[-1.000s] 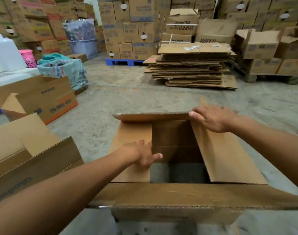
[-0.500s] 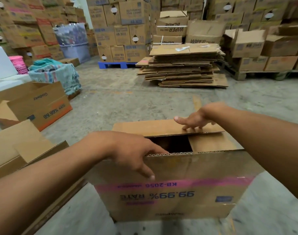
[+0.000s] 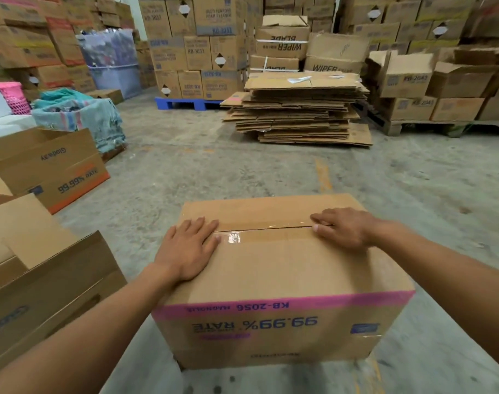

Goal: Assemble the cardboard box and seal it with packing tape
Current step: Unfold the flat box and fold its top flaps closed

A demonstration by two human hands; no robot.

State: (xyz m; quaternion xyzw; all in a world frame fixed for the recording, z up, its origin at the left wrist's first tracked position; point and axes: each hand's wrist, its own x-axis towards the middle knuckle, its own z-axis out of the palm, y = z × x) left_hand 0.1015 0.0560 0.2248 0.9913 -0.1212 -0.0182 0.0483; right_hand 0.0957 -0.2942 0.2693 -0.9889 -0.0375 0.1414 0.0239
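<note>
Flaps gaping a moment ago are down now, the cardboard box (image 3: 282, 280) on the floor (clear tape over the seam), left hand (image 3: 187, 248) and right hand (image 3: 343, 227) pressing flat-fingered on top.

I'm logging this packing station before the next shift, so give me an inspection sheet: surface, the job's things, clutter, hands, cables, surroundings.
Surface: bare concrete floor, stained, with a faint orange mark.
Job's things: cardboard box printed side upside down, top flaps closed; clear tape lies along the centre seam. No tape roll seen.
Clutter: open boxes at the left; pile of flattened cardboard ahead.
Hands: left hand flat on the box top at the seam's left end; right hand flat at its right end.
Cables: nothing seen.
Surroundings: stacked cartons on a blue pallet, pink basket, cloth-covered bundle.
</note>
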